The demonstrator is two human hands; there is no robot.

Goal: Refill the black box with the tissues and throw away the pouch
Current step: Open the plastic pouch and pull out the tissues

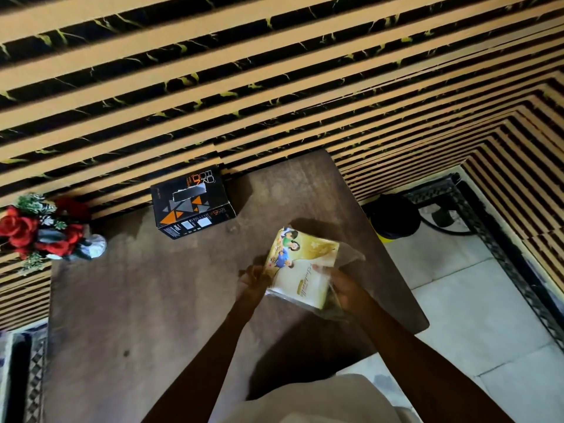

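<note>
Head view: both hands hold the pouch (302, 270) at centre right of the frame, above the table (152, 300). The left hand (251, 280) is closed on its left edge; the right hand (343, 288) is closed on its right edge. The box (192, 203) sits at upper centre by the wall, well apart, slot torn open.

Risks:
1. Uneven pull may tear the tissues.
2. Loose plastic may slip, spilling the stack.
3. The bin (393, 216) lies off the table's right edge; a throw may miss.
</note>
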